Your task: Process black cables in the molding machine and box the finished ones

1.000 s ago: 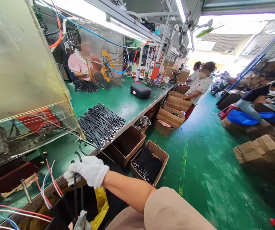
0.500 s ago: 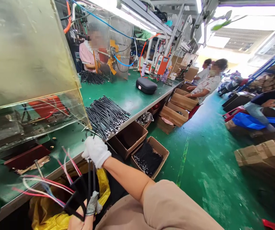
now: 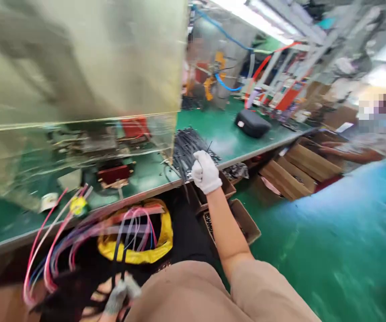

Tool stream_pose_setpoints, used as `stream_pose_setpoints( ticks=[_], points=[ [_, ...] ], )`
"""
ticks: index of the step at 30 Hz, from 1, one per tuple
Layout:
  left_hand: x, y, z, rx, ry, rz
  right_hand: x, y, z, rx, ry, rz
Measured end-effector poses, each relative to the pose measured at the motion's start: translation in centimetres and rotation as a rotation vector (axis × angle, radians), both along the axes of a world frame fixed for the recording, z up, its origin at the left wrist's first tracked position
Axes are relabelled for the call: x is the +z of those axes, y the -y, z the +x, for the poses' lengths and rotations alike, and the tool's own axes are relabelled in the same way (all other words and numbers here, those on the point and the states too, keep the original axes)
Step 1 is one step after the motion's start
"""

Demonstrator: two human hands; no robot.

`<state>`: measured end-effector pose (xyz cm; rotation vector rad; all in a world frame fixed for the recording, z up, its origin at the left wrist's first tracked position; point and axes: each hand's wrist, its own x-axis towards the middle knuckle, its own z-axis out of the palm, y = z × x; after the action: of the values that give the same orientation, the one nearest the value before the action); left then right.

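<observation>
At the bottom, my left hand (image 3: 114,297), with grey covering on some fingers, is closed around black cables (image 3: 122,250); motion blurs it. Pink, white and blue wires (image 3: 50,264) fan out to its left, beside a yellow-rimmed bag (image 3: 137,257) with more coloured wires in it. My right hand (image 3: 206,173), in a white glove, is a closed fist at the bench's front edge. A thin dark strand (image 3: 210,146) sticks up from the fist; its lower part is hidden. Just behind the fist lies a pile of black cables (image 3: 188,145).
A hazy clear screen (image 3: 79,67) hangs over the green bench (image 3: 218,118). A black case (image 3: 251,124) sits farther back. Cardboard boxes (image 3: 251,221) stand on the floor below the edge. At the right, a person (image 3: 364,147) works over other boxes.
The view has swung left. My right hand has moved away from the cables by my left hand, out to the cable pile. My left hand keeps its black cables low down.
</observation>
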<state>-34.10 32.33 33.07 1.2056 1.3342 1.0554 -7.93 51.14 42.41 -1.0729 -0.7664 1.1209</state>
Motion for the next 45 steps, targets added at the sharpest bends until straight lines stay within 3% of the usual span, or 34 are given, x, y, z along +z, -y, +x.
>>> stream_pose_setpoints(
  ticks=[4, 7, 9, 13, 19, 27, 35, 45],
  points=[
    [-0.3, -0.7, -0.1, 0.192, 0.055, -0.002, -2.7, 2.5, -4.2, 0.513, 0.538, -0.065],
    [0.6, -2.4, 0.4, 0.068, 0.204, 0.018, -4.9, 3.4, -6.4, 0.698, 0.784, -0.035],
    [0.9, -3.1, 0.9, -0.014, 0.237, 0.022, -5.8, 4.0, -7.4, 0.796, 0.678, -0.008],
    [-0.1, -2.9, 1.9, -0.057, 0.225, 0.011, -5.8, 5.6, -9.3, 1.06, 0.159, -0.026],
    [-1.6, -2.5, 2.4, -0.077, 0.299, -0.038, -5.0, 6.4, -11.0, 0.934, 0.205, -0.108],
    [-2.7, -2.6, 2.2, -0.063, 0.314, 0.009, -5.3, 6.7, -10.7, 0.996, 0.293, -0.109],
    [-2.4, -2.6, 1.9, -0.099, 0.105, 0.096, -5.8, 7.1, -10.2, 1.075, 0.383, -0.082],
    [-3.7, -2.3, 2.1, -0.179, 0.039, 0.106, -4.3, 6.3, -10.2, 0.754, 0.248, 0.014]
  ],
)
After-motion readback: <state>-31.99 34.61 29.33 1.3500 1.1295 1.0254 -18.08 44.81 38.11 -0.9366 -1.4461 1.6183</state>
